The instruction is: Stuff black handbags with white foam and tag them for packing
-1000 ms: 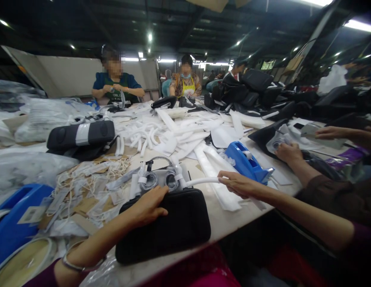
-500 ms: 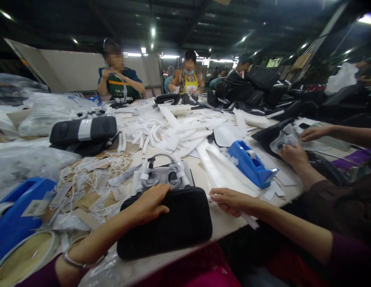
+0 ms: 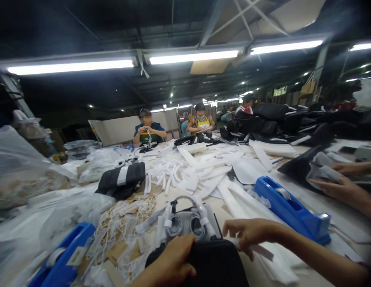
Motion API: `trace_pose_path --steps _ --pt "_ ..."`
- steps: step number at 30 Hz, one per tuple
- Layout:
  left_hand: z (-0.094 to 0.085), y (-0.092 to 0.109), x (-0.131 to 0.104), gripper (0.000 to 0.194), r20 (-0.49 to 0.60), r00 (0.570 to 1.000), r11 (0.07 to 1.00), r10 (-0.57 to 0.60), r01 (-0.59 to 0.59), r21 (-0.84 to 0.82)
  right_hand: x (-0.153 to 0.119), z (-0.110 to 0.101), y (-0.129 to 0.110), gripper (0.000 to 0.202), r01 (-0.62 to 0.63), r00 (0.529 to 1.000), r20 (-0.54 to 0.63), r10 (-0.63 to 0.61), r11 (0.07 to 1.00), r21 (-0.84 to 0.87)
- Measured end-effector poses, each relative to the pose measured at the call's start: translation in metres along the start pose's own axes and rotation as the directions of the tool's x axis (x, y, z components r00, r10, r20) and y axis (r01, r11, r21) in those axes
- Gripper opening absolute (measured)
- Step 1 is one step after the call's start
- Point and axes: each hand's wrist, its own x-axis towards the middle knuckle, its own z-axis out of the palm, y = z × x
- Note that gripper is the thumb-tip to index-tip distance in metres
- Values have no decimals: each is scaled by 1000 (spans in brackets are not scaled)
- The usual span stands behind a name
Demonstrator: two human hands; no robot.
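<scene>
A black bag lies in front of me at the bottom of the view, its lower part cut off. My left hand grips its top edge, fingers over the far side and thumb on the near face. By the bag's upper right corner, my right hand is closed with bent fingers on a thin white strip, whose end sticks out below. Just behind the bag stands a handle with clear plastic around it. Two plastic-wrapped coils sit at its base.
A blue tape dispenser stands to the right, another blue dispenser at lower left. White foam pieces cover the middle. Tags with strings lie left. A co-worker's hands work at far right; people sit across the table.
The camera view has tilted up and turned left, so the table appears lower and further right. My right hand has come closer to the bag's upper right corner; my left stays on the bag.
</scene>
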Motion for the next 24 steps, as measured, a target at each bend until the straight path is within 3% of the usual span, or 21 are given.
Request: trace_pose_path --steps 4,8,15,18,21,24 --pt "0 2 0 47 3 1000 1000 -15 15 -6 -20 -1 29 22 62 955 -287 -83 995 -81" --pt "-1 5 0 49 0 1000 1000 -22 22 -18 -20 12 39 21 254 881 -384 -275 961 -107" --pt "-1 2 -2 55 -18 1000 1000 23 -23 -1 18 19 11 14 308 919 -197 -343 933 -189" --pt "0 0 -5 56 -31 997 998 67 -66 18 29 21 3 10 283 929 -189 -319 939 -193" --pt "-1 2 -6 48 -27 995 994 97 -95 55 29 26 -2 16 249 943 -197 -267 962 -113" --pt "-2 4 -3 43 -30 992 990 124 -122 69 19 26 -5 24 239 967 -87 -241 970 -35"
